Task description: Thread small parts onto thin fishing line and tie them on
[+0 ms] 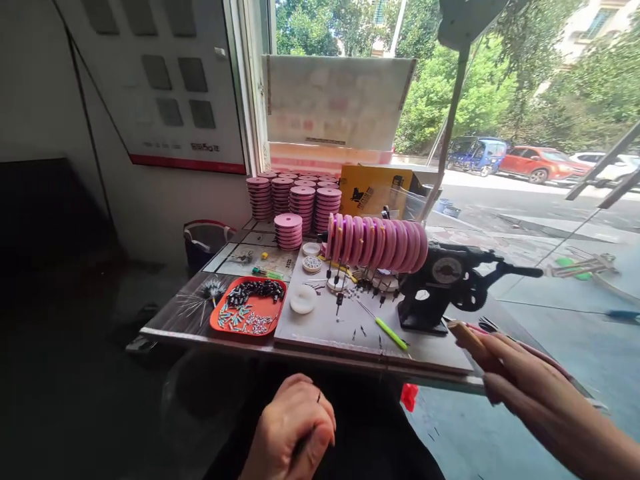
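My left hand [297,427] is curled into a loose fist above my lap, below the table's front edge. Whatever its fingers may hold is hidden. At the table's right front corner, my right hand [523,367] grips a flat tan piece [467,339], perhaps wood. Just beyond that hand stands a black hand-cranked winder [425,307]. A row of pink spools [380,243] sits on its shaft, with small dark pieces hanging below. In front lies a green-handled hook tool [391,333] on the white board [330,337], near scattered small metal parts.
An orange-red tray [249,331] holds black pieces, blue-green tubes and small beads. A white ring [303,300] lies beside it. Stacked pink spools [289,232] and a yellow box [373,190] stand at the back. Thin wires [213,293] fan out on the left.
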Tool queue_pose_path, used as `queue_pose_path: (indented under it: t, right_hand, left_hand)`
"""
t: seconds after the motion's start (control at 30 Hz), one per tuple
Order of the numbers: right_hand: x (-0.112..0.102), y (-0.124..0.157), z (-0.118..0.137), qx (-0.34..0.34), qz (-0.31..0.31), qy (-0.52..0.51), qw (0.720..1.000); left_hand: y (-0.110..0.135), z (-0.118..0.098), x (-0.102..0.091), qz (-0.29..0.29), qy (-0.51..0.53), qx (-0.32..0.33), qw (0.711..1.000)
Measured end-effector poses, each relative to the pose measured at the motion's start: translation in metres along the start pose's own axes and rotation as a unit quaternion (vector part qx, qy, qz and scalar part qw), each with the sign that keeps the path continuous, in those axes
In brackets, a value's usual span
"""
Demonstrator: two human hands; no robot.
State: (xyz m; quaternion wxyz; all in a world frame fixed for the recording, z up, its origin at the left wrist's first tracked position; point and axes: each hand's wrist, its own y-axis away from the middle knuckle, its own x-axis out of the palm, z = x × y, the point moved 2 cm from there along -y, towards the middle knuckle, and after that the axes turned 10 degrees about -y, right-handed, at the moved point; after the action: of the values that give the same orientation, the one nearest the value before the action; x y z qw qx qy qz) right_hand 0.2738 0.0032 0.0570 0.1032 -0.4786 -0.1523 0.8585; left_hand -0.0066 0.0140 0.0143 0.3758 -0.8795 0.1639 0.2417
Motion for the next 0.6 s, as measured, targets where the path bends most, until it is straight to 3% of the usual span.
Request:
queue_pose_path:
  t: [0.1, 0.2, 0.27, 0.3, 0.33, 0.37, 0.43, 0.5, 0.53, 0.6]
  right_hand:
    - [0.015, -0.005, 0.083, -0.229, -0.012, 0.056, 0.972]
    - [0.031, -0.027, 0.129, -0.307, 0.022, 0.147, 0.94]
    - [0.031, -0.041, 0.134, -0.311, 0.098, 0.113, 0.938]
    - [0.028, -0.046, 0.132, -0.303, 0.141, 0.067, 0.94]
    - [0.024, -0.049, 0.129, -0.287, 0.174, 0.008, 0.942]
    - [0.02, -0.051, 0.126, -0.263, 0.191, -0.056, 0.944]
    - [0.016, -0.054, 0.123, -0.207, 0.198, -0.159, 0.945]
    - [0.024, -0.056, 0.122, -0.168, 0.201, -0.185, 0.947]
    - [0.031, -0.057, 0.122, -0.156, 0.2, -0.153, 0.955]
    - [0.049, -0.062, 0.122, -0.158, 0.166, -0.026, 0.973]
  left_hand:
    - [-0.006, -0.01, -0.009, 0.007, -0.152, 0.093, 0.984]
    - [-0.034, -0.02, -0.032, 0.027, -0.169, 0.098, 0.98]
    - [-0.061, -0.018, -0.045, 0.074, -0.042, -0.02, 0.996]
    - [-0.074, -0.015, -0.048, 0.076, 0.073, -0.086, 0.991]
    - [-0.083, -0.011, -0.049, 0.037, 0.188, -0.154, 0.969]
    - [-0.09, -0.008, -0.045, 0.019, 0.215, -0.168, 0.962]
    - [-0.089, -0.004, -0.031, -0.062, 0.224, -0.179, 0.956]
    - [-0.073, -0.004, -0.01, -0.104, 0.2, -0.183, 0.957]
    - [-0.063, -0.007, -0.002, -0.127, 0.145, -0.166, 0.967]
    - [-0.045, -0.012, 0.012, -0.126, 0.098, -0.195, 0.968]
